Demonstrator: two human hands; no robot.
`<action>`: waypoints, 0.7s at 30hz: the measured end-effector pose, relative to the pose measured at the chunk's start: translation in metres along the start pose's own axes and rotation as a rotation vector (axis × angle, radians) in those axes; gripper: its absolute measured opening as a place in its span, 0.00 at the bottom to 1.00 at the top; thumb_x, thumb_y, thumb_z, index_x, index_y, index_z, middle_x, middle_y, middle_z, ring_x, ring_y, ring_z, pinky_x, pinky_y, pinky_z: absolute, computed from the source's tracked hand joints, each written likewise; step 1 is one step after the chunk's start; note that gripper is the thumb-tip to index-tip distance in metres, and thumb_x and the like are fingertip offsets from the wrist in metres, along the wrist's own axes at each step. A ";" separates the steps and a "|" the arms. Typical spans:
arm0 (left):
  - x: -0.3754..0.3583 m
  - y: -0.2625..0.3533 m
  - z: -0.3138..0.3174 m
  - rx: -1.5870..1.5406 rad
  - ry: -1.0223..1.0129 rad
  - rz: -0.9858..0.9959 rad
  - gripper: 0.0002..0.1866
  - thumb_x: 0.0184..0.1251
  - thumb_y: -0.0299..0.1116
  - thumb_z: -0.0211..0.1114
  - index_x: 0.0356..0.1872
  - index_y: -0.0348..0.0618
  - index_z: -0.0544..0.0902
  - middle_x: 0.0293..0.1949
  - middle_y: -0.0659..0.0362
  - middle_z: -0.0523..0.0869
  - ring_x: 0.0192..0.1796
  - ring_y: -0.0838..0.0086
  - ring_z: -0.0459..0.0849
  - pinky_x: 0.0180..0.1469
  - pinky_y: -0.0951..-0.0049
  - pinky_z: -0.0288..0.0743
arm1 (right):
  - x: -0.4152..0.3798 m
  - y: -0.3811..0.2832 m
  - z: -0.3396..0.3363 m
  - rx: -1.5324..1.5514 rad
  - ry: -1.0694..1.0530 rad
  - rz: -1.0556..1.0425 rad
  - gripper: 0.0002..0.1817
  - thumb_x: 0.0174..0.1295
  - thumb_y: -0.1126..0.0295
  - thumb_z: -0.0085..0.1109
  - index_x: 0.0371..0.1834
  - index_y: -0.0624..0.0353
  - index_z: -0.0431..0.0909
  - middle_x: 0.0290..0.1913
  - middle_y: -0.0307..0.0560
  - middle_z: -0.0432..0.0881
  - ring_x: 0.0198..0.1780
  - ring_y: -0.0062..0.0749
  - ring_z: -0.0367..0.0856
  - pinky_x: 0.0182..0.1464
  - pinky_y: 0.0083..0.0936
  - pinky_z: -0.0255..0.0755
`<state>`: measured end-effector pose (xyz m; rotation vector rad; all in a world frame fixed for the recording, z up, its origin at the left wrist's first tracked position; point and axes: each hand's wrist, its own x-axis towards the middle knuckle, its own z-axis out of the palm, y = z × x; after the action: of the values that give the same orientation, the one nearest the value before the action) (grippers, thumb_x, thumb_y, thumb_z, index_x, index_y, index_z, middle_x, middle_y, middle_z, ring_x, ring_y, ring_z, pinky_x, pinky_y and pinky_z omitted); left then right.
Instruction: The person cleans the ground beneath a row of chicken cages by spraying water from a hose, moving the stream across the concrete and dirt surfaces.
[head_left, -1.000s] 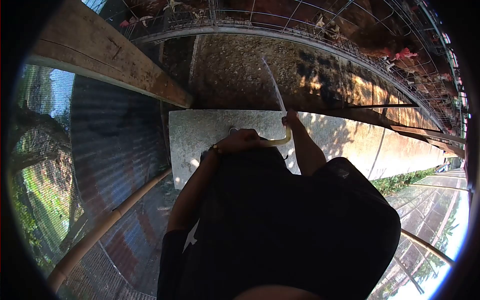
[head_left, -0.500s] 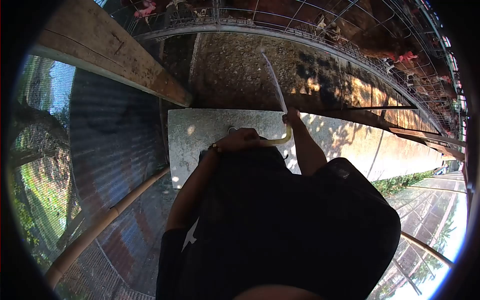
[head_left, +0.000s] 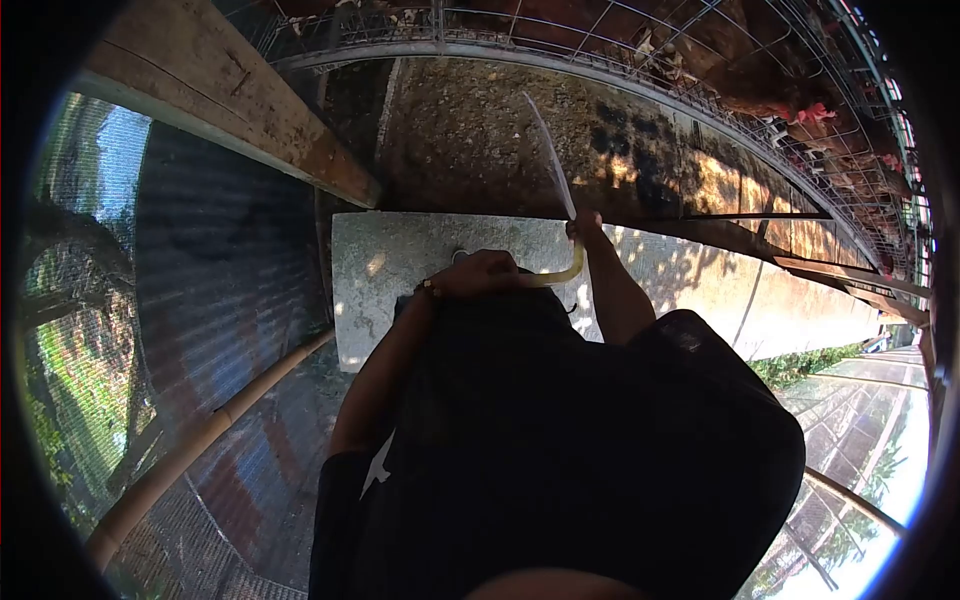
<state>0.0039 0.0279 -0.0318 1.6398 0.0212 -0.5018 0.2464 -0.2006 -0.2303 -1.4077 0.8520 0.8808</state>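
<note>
A pale yellow hose (head_left: 555,279) bends upward between my two hands. My left hand (head_left: 484,272), with a band at the wrist, is closed around its lower part, close to my body. My right hand (head_left: 587,228) grips the hose's upper end. From that end a stream of water (head_left: 551,155) shoots forward onto the dirt ground (head_left: 470,130) under the cages. Below the hands lies a concrete walkway (head_left: 400,245).
Wire cages (head_left: 600,70) with brown chickens (head_left: 740,80) run across the top and right. A thick wooden post (head_left: 230,95) slants at the upper left. Corrugated sheeting (head_left: 230,260) and a bamboo pole (head_left: 215,425) are on the left.
The water stream has widened into a broader fan and its far end has shifted slightly. My hands keep their grip on the hose, and the view has moved a little.
</note>
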 end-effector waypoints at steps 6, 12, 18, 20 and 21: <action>-0.002 0.009 -0.001 0.008 -0.012 -0.028 0.18 0.70 0.48 0.64 0.41 0.40 0.82 0.36 0.59 0.85 0.43 0.78 0.80 0.49 0.71 0.73 | -0.014 -0.006 0.003 -0.052 0.018 -0.010 0.13 0.64 0.57 0.40 0.32 0.54 0.62 0.17 0.42 0.59 0.14 0.28 0.58 0.16 0.29 0.54; -0.003 0.011 -0.001 -0.001 -0.013 -0.027 0.19 0.70 0.48 0.64 0.41 0.40 0.82 0.38 0.60 0.85 0.44 0.78 0.80 0.49 0.71 0.73 | 0.007 -0.008 0.001 -0.038 -0.003 0.011 0.14 0.67 0.56 0.39 0.34 0.55 0.64 0.17 0.43 0.59 0.14 0.28 0.58 0.16 0.29 0.53; -0.003 0.012 -0.001 0.000 -0.017 -0.040 0.20 0.69 0.50 0.64 0.42 0.41 0.82 0.38 0.60 0.85 0.44 0.78 0.80 0.50 0.71 0.73 | -0.009 -0.015 0.006 -0.200 0.025 -0.165 0.14 0.68 0.58 0.42 0.36 0.59 0.68 0.17 0.46 0.63 0.14 0.30 0.63 0.14 0.30 0.59; -0.004 0.014 0.000 -0.034 -0.026 -0.048 0.20 0.69 0.50 0.64 0.42 0.41 0.82 0.38 0.60 0.85 0.44 0.77 0.80 0.50 0.71 0.73 | -0.010 -0.018 0.006 -0.302 0.048 -0.205 0.14 0.68 0.60 0.43 0.36 0.61 0.69 0.17 0.47 0.66 0.13 0.31 0.66 0.14 0.31 0.62; -0.004 0.015 0.000 -0.021 -0.022 -0.050 0.20 0.69 0.50 0.64 0.42 0.41 0.82 0.38 0.60 0.85 0.44 0.78 0.80 0.50 0.71 0.73 | -0.016 -0.019 0.007 -0.303 0.050 -0.231 0.14 0.68 0.61 0.43 0.35 0.61 0.70 0.17 0.47 0.66 0.13 0.31 0.66 0.14 0.31 0.62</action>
<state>0.0047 0.0269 -0.0160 1.6161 0.0516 -0.5559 0.2564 -0.1936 -0.2079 -1.7593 0.5927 0.8224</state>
